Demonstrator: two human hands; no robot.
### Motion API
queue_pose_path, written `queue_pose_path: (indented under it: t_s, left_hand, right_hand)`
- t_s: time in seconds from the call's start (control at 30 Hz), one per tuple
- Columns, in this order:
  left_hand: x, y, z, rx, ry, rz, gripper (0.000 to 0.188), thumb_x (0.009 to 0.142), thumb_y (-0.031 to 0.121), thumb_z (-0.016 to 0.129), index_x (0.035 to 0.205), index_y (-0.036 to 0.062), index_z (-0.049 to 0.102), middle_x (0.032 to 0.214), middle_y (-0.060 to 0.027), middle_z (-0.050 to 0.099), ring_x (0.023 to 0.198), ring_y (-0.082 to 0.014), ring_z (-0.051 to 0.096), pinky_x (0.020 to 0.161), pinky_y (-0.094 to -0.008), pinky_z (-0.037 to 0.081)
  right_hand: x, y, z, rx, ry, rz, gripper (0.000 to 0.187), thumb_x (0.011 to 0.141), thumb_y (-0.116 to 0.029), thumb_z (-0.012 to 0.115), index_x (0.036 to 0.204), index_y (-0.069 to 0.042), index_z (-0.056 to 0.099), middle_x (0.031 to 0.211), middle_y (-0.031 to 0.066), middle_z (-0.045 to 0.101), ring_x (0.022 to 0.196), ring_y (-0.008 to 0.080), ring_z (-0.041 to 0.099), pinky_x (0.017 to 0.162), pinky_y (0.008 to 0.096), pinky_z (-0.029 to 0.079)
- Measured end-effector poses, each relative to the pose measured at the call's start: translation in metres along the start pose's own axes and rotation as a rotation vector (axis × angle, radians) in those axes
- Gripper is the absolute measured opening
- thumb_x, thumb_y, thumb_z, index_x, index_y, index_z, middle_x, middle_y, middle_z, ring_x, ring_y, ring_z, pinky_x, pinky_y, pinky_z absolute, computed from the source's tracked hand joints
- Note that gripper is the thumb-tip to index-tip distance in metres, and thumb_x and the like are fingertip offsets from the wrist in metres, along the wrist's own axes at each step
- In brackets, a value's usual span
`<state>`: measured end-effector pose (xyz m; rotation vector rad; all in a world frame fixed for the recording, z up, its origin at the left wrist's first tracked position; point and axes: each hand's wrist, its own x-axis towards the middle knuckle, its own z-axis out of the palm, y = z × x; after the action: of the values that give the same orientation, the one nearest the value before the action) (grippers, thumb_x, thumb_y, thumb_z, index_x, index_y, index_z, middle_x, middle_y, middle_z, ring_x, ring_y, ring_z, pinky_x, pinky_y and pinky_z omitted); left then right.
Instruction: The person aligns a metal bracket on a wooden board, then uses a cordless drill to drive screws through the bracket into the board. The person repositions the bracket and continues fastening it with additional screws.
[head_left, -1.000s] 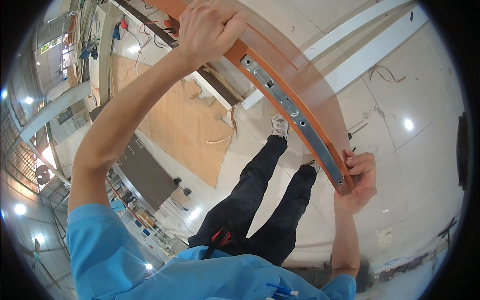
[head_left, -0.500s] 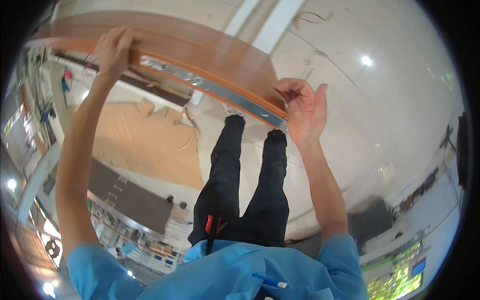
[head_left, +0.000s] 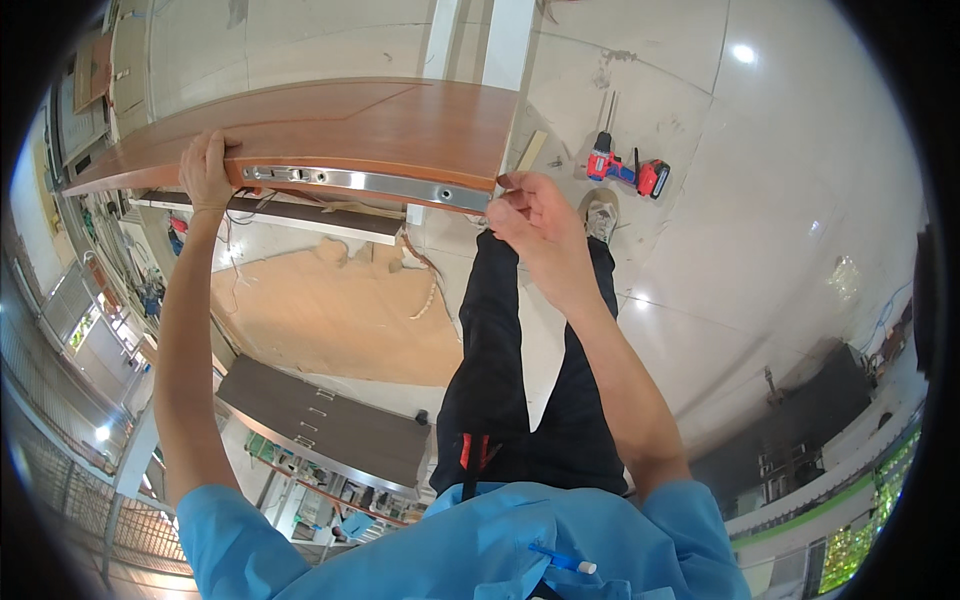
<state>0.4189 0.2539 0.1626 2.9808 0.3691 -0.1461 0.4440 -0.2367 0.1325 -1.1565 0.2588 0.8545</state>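
A reddish-brown wooden door (head_left: 400,125) lies flat across white beams in front of me. Set into its near edge is a long, shiny metal lock plate (head_left: 370,184) with slots, holes and screw points. My left hand (head_left: 206,172) grips the door's edge just left of the plate, its fingers over the top face. At the right end, my right hand (head_left: 543,228) has its fingers bent and thumb drawn in at the door's corner, beside the plate's end. Exactly how the fingertips meet the corner is partly hidden.
A red and blue cordless drill (head_left: 628,170) lies on the tiled floor right of the door. White beams (head_left: 510,45) run beneath the door. Brown cardboard (head_left: 350,310) covers floor at left, near a dark cabinet panel (head_left: 325,420) with handles. A black object (head_left: 790,430) stands at lower right.
My right hand has come from spread fingers to a bent-finger hold at the door's corner. My left hand stays on the edge. The view has shifted, bringing the drill into sight.
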Motion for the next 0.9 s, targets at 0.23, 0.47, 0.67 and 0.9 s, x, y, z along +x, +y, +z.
queue_pose_path:
  t_s: [0.23, 0.47, 0.67, 0.9]
  left_hand:
    - [-0.022, 0.147, -0.004, -0.392, -0.253, 0.127, 0.043, 0.095, 0.044, 0.063, 0.123, 0.0132, 0.073, 0.111, -0.0088, 0.074, 0.109, -0.0268, 0.066, 0.101, -0.0459, 0.042]
    - [-0.026, 0.254, -0.003, -0.222, -0.436, 0.354, 0.056, 0.086, 0.057, 0.071, 0.123, 0.0163, 0.075, 0.125, -0.0036, 0.074, 0.119, -0.025, 0.062, 0.102, -0.0408, 0.038]
    - [-0.029, 0.253, 0.003, -0.207, -0.335, 0.381, 0.052, 0.083, 0.058, 0.073, 0.117, 0.02, 0.077, 0.12, 0.0007, 0.075, 0.109, -0.0206, 0.063, 0.098, -0.0387, 0.036]
    - [-0.035, 0.249, 0.011, -0.228, -0.281, 0.388, 0.048, 0.082, 0.058, 0.076, 0.115, 0.0227, 0.077, 0.118, 0.0046, 0.075, 0.107, -0.0183, 0.063, 0.097, -0.0399, 0.035]
  right_hand:
    - [0.004, 0.0, 0.012, -0.094, 0.062, -0.038, 0.036, 0.096, -0.023, 0.076, 0.115, 0.003, 0.059, 0.095, 0.0083, 0.068, 0.086, 0.0133, 0.064, 0.081, 0.0296, 0.054]
    - [0.001, 0.0, 0.016, -0.119, 0.072, -0.014, 0.032, 0.097, -0.022, 0.075, 0.111, 0.002, 0.059, 0.094, 0.0079, 0.068, 0.084, 0.0142, 0.064, 0.078, 0.0307, 0.055]
    - [-0.002, -0.008, 0.018, -0.108, 0.059, 0.122, 0.029, 0.099, -0.023, 0.072, 0.11, -0.001, 0.056, 0.097, 0.0064, 0.065, 0.087, 0.0125, 0.064, 0.074, 0.0301, 0.06]
    - [-0.003, -0.008, 0.021, -0.077, 0.112, 0.131, 0.026, 0.098, -0.021, 0.072, 0.105, -0.001, 0.058, 0.094, 0.0066, 0.068, 0.082, 0.0112, 0.063, 0.067, 0.0286, 0.059]
